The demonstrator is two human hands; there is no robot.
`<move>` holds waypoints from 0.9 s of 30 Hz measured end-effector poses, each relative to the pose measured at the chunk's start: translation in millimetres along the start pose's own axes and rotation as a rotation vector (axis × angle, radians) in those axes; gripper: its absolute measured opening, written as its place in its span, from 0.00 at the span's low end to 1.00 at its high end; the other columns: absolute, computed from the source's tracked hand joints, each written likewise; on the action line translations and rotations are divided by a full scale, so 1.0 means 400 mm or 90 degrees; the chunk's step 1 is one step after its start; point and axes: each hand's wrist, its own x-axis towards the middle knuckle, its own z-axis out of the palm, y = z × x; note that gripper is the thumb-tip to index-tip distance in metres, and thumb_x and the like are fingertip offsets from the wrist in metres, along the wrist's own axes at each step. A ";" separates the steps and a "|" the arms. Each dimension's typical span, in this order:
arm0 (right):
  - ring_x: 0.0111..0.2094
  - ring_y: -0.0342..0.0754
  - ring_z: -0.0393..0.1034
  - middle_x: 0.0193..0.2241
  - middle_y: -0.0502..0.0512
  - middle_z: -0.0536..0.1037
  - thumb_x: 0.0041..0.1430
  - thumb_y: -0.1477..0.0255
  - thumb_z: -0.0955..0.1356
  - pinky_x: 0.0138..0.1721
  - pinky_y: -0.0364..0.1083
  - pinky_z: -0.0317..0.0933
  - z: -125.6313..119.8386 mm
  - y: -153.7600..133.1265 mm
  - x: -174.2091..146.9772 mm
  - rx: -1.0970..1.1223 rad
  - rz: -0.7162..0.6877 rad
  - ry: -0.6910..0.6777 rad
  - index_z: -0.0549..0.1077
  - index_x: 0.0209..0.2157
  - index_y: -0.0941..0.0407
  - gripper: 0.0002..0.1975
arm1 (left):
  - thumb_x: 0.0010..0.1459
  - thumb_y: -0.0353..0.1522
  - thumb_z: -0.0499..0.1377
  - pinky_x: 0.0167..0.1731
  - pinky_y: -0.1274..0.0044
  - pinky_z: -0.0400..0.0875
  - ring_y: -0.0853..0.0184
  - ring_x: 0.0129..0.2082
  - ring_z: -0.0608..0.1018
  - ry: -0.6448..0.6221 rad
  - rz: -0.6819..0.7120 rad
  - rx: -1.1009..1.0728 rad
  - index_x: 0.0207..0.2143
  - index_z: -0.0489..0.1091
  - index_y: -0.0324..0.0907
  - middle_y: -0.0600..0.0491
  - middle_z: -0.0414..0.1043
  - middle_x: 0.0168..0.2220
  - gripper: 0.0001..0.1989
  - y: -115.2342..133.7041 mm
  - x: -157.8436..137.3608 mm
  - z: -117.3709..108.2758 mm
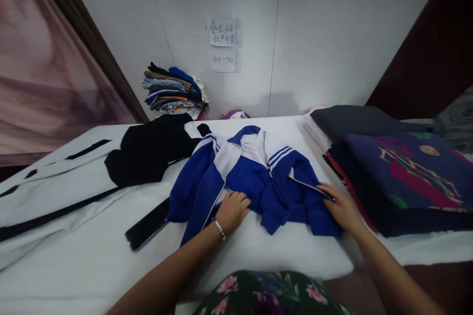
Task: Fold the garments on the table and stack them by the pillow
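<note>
A blue and white jacket (244,177) with striped shoulders lies spread on the white-covered table, its collar toward the wall and its front partly unfastened. At the lower hem, my left hand (232,210) has its fingers curled down on the cloth, closed on it. My right hand (342,206) pinches the white-trimmed edge of the jacket's right-hand front panel, lifting it slightly. A dark phone (148,226) lies just left of the jacket, partly under its sleeve.
Black and white garments (148,150) stretch across the left of the table (281,256). Folded clothes (406,172) are stacked at the right. Beyond the far edge stands another clothes pile (175,91), below paper notes (224,34) on the wall. A pink curtain (44,59) hangs at left.
</note>
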 end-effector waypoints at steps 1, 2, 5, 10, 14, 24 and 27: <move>0.53 0.56 0.68 0.49 0.55 0.75 0.47 0.69 0.64 0.57 0.58 0.58 -0.025 -0.005 0.017 0.008 -0.007 0.027 0.77 0.42 0.51 0.19 | 0.61 0.31 0.53 0.45 0.66 0.62 0.61 0.40 0.72 -0.008 0.008 0.004 0.36 0.71 0.42 0.48 0.72 0.37 0.07 0.001 0.005 -0.013; 0.52 0.55 0.68 0.49 0.55 0.75 0.48 0.69 0.64 0.57 0.57 0.58 -0.052 -0.008 0.032 0.009 -0.020 0.054 0.77 0.41 0.52 0.18 | 0.62 0.31 0.51 0.43 0.67 0.63 0.62 0.38 0.72 -0.009 0.016 -0.001 0.34 0.70 0.41 0.48 0.72 0.35 0.08 0.005 0.005 -0.028; 0.50 0.54 0.70 0.48 0.55 0.76 0.49 0.69 0.64 0.54 0.56 0.62 -0.117 0.002 0.055 -0.022 -0.036 0.109 0.76 0.42 0.53 0.18 | 0.64 0.32 0.47 0.40 0.69 0.63 0.62 0.36 0.73 0.009 0.047 -0.049 0.35 0.69 0.42 0.49 0.72 0.34 0.11 0.029 -0.026 -0.062; 0.36 0.58 0.77 0.34 0.56 0.81 0.46 0.70 0.64 0.42 0.57 0.69 -0.121 0.046 0.030 -0.222 0.034 -0.013 0.79 0.37 0.51 0.16 | 0.60 0.35 0.53 0.34 0.66 0.65 0.59 0.33 0.74 -0.059 0.067 -0.073 0.29 0.68 0.46 0.48 0.72 0.31 0.08 0.062 -0.101 -0.023; 0.46 0.57 0.73 0.43 0.55 0.79 0.56 0.66 0.62 0.50 0.58 0.65 -0.062 -0.029 -0.002 -0.189 -0.073 -0.045 0.77 0.43 0.50 0.16 | 0.58 0.42 0.56 0.33 0.66 0.65 0.61 0.32 0.74 -0.060 0.072 -0.131 0.29 0.69 0.49 0.51 0.73 0.31 0.09 0.064 -0.111 -0.005; 0.61 0.62 0.57 0.61 0.52 0.63 0.54 0.59 0.67 0.59 0.62 0.53 0.150 -0.222 -0.061 -0.148 -0.194 -0.417 0.65 0.58 0.42 0.29 | 0.59 0.35 0.56 0.42 0.67 0.65 0.59 0.43 0.73 0.136 -0.193 -0.032 0.41 0.71 0.42 0.48 0.73 0.43 0.09 -0.013 -0.095 -0.087; 0.55 0.59 0.66 0.53 0.47 0.73 0.56 0.62 0.65 0.54 0.62 0.59 0.183 -0.207 -0.052 -0.100 -0.227 -0.388 0.73 0.48 0.35 0.17 | 0.56 0.34 0.59 0.47 0.65 0.64 0.55 0.51 0.70 0.111 -0.275 0.004 0.48 0.69 0.41 0.45 0.70 0.50 0.17 -0.046 -0.127 -0.073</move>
